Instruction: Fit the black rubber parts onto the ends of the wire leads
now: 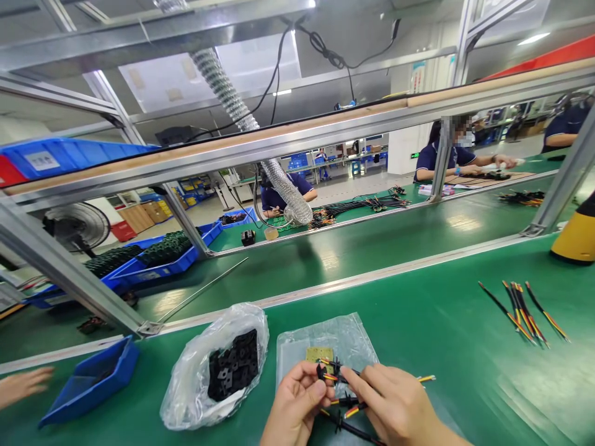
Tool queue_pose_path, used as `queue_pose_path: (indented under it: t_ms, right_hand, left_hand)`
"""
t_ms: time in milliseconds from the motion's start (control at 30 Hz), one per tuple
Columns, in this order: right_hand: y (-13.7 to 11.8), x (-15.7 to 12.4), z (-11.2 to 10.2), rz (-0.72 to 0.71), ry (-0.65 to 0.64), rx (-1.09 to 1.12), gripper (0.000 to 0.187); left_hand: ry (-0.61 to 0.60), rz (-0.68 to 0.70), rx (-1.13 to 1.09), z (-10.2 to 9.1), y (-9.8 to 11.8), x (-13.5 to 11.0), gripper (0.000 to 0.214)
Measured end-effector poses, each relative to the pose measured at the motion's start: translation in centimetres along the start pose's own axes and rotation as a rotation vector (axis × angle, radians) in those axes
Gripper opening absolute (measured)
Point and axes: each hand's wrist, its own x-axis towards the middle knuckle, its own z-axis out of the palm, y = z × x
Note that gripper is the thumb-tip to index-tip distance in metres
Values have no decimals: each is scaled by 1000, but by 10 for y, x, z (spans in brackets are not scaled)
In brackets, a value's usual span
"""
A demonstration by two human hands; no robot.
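Note:
My left hand (300, 399) pinches a small black plastic piece (320, 371) between thumb and fingers. Close against it, my right hand (395, 399) grips a black cable with red and yellow wire ends (331, 376). The wire ends touch or enter the black piece; which of the two I cannot tell. Below my hands lie more black cables (346, 424) with black pieces on them, partly covered by my fingers. Under everything is a clear plastic bag (297, 344) with a small yellowish board (320, 354) on it.
An open plastic bag of black pieces (235, 362) stands to the left. Beyond it are a blue bin (88, 387) and another person's hand (23, 387). Loose cables (523, 313) and a yellow-black object (576, 235) lie right. A metal frame (307, 297) crosses the green table.

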Motion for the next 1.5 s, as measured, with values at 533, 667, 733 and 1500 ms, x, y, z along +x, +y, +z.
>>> queue_pose_path:
  t_ms: [533,667,733,1500]
  right_hand:
    - [-11,-3,4,439,-215,572,11]
    - [-16,-3,7,528,-314,676,14]
    - [-16,-2,7,578,-356,751,18]
    - [5,10,13,846,-374,903,56]
  left_hand:
    - [-38,233,257,-1,-19,-1,25]
    - [-50,216,263,-3,-33,-1,26]
    - [-45,197,276,-4,-37,0,28]
    - [-1,201,600,-23,11,-1,42]
